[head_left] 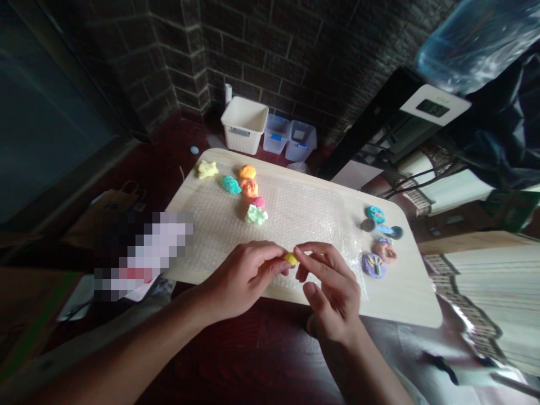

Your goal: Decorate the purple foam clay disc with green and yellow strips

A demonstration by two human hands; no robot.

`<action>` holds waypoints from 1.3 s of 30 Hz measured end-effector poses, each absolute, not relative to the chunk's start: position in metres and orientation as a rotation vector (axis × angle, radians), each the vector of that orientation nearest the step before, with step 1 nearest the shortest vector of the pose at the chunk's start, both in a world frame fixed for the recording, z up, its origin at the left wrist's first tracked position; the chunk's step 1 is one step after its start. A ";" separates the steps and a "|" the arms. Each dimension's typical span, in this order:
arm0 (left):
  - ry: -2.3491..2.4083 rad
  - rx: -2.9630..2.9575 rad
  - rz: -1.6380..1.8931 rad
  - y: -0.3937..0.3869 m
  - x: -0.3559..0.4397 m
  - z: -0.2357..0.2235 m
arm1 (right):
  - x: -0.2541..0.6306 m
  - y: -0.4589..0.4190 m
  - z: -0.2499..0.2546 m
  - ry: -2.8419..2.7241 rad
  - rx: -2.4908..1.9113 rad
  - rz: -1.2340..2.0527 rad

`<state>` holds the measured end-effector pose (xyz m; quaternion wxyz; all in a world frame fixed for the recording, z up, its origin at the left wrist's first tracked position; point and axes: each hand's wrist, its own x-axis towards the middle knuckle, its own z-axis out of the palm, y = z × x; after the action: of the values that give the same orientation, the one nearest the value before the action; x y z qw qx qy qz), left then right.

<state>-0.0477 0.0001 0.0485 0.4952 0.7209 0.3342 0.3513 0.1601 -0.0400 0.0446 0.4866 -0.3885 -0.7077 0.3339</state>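
Observation:
A small lump of yellow modelling clay (291,259) is pinched between the thumb and fingers of my left hand (240,278), above the front part of the table. On its other side, the fingertips of my right hand (333,284) touch the lump, while the right thumb stands apart from it. Beneath both hands lies a sheet of bubble wrap (304,208). Toward the back left rest soft clay lumps: pale yellow (207,169), teal (230,184), yellow-orange (247,171), orange (250,188), pink (258,202) and mint green (256,215).
Shaped clay pieces sit at the table's (415,287) right: a teal disc (375,214), a blue piece with dark round ends (383,229), a pinkish-brown one (386,251) and a purple disc (373,266). Behind stand a white bin (244,124) and two clear boxes (300,140).

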 end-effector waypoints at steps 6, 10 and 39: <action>0.791 1.736 0.895 -0.001 -0.047 0.049 | 0.158 -0.041 0.040 -1.639 -0.875 0.933; 0.809 1.761 0.932 -0.002 -0.047 0.047 | 0.156 -0.043 0.039 -1.646 -0.895 0.893; 0.802 1.945 0.941 -0.001 -0.045 0.039 | 0.158 -0.039 0.042 -1.424 -1.113 0.977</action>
<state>-0.0451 -0.0010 0.0391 0.4063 0.7712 0.3179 0.3729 0.1585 -0.0389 0.0421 0.5174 -0.4635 -0.5931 0.4070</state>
